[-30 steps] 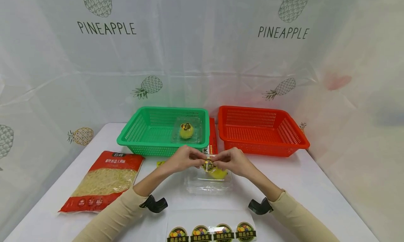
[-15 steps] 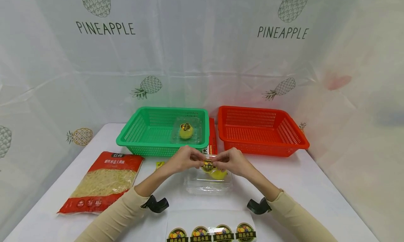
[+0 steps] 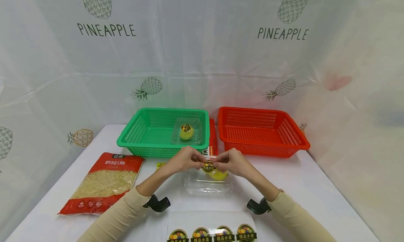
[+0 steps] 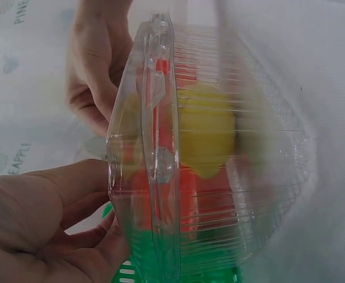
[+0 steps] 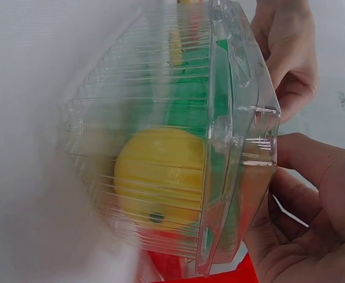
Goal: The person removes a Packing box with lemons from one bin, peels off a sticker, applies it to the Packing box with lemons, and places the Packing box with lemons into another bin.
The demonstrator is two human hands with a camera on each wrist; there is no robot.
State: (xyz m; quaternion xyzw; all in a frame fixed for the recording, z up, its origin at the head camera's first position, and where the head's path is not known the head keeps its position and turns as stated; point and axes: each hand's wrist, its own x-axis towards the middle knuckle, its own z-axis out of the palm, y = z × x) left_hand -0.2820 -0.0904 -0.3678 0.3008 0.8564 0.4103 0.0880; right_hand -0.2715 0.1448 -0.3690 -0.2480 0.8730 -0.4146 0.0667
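A clear plastic clamshell box [image 3: 208, 189] stands closed on the white table with a yellow lemon [image 3: 220, 175] inside. Over its lid, a round black-and-gold fruit sticker [image 3: 208, 167] lies between my two hands. My left hand [image 3: 185, 160] pinches the sticker's left edge between thumb and forefinger. Opposite it, my right hand [image 3: 234, 162] pinches the right edge. Both wrist views show the fingertips right at the lid's top, and the lemon [image 5: 160, 177] behind the ribbed side wall. The sticker itself is hidden from those two cameras.
Behind the box stand a green basket [image 3: 151, 136], holding another boxed lemon [image 3: 186, 132] with a sticker, and a red basket [image 3: 262, 149]. A pasta bag [image 3: 104, 182] lies at left. A sheet of stickers [image 3: 210, 219] is at the front edge.
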